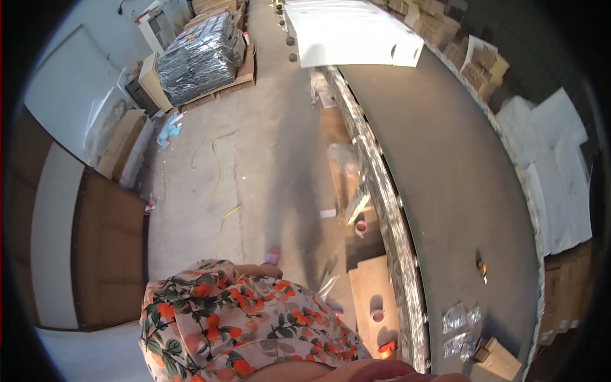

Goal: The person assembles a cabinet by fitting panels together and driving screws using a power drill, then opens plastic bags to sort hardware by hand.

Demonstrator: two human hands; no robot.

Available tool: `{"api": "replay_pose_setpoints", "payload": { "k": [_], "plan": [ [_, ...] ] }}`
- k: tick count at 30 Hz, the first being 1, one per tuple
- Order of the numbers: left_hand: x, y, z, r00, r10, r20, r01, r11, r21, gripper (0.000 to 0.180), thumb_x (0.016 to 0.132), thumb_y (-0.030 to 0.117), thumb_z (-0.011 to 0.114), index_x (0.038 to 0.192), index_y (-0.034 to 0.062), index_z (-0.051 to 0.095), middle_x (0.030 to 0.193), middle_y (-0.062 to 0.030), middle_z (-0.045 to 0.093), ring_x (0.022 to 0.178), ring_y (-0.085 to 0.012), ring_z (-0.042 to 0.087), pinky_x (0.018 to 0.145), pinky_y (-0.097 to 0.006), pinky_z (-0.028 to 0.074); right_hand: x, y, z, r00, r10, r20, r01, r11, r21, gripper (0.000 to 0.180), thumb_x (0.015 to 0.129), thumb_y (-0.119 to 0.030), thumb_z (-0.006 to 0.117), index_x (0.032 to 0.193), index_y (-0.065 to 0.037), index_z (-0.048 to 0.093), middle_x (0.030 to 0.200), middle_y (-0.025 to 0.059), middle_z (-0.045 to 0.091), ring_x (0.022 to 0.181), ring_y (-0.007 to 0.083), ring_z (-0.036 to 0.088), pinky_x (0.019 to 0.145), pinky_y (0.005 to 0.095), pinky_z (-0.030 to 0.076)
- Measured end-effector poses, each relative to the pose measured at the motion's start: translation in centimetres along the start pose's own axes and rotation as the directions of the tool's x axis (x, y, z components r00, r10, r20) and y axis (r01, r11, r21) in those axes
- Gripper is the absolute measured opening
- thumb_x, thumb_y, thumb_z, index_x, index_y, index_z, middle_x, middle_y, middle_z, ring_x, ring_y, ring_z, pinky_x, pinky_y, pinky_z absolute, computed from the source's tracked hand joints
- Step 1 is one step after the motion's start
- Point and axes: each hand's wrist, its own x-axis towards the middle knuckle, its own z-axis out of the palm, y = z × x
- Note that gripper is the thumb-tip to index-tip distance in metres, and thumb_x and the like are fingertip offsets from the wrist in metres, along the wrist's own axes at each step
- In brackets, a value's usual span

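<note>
Neither of my hands shows in the head view, so what they hold or touch is hidden. My floral clothing (254,325) fills the lower middle. Bare skin (286,372) shows at the lower edge, but I cannot tell which part of me it is. A purple shoe (273,256) pokes out ahead of the cloth. To my right runs a long dark conveyor belt (439,165). On its near end lie several clear plastic bags (454,318), an open small cardboard box (498,358) and a small orange-and-black object (482,267). A large white cabinet (353,32) rests farther along the belt.
A wrapped pallet load (200,60) stands at far left. Brown and white panels (108,248) are at near left. Beside the belt's metal frame (382,191), tape rolls (378,316) sit on cardboard. White foam sheets (560,191) and cartons (560,296) line the far right.
</note>
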Motion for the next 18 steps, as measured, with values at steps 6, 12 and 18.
{"api": "replay_pose_setpoints", "payload": {
  "k": [6, 12, 18],
  "plan": [
    [-6.0, -12.1, -5.6, 0.971, -0.125, -0.205, 0.068, 0.962, -0.265, 0.041, 0.072, 0.031, 0.064, 0.110, 0.0147, 0.062, 0.100, -0.0168, 0.063, 0.095, -0.0311, 0.060, 0.084, -0.040, 0.047, 10.4, -3.6, 1.6, 0.974, 0.214, 0.073, -0.199, 0.964, -0.178, 0.024, 0.072, -0.027, 0.063, 0.084, -0.005, 0.065, 0.070, 0.0164, 0.063, 0.066, 0.0315, 0.063, 0.060, 0.0405, 0.050],
    [-17.6, -26.0, -15.4, 0.717, -0.482, -0.504, 0.256, 0.854, -0.453, 0.051, 0.079, 0.044, 0.062, 0.113, 0.0064, 0.059, 0.106, -0.0165, 0.063, 0.099, -0.0332, 0.059, 0.083, -0.041, 0.048, 21.2, -9.7, 1.2, 0.935, 0.344, 0.091, -0.311, 0.915, -0.256, 0.027, 0.070, -0.029, 0.064, 0.082, -0.004, 0.066, 0.073, 0.0177, 0.064, 0.070, 0.0315, 0.064, 0.063, 0.0404, 0.051],
    [-19.6, -35.0, -16.5, 0.492, -0.739, -0.461, 0.031, 0.544, -0.839, 0.053, 0.077, 0.048, 0.063, 0.108, 0.0051, 0.061, 0.099, -0.0159, 0.065, 0.091, -0.0305, 0.061, 0.080, -0.038, 0.049, 37.5, -15.4, 0.9, 0.889, 0.425, 0.170, -0.323, 0.846, -0.425, 0.030, 0.068, -0.030, 0.064, 0.080, -0.003, 0.067, 0.075, 0.0189, 0.065, 0.073, 0.0316, 0.065, 0.065, 0.0403, 0.052]
  ]
}}
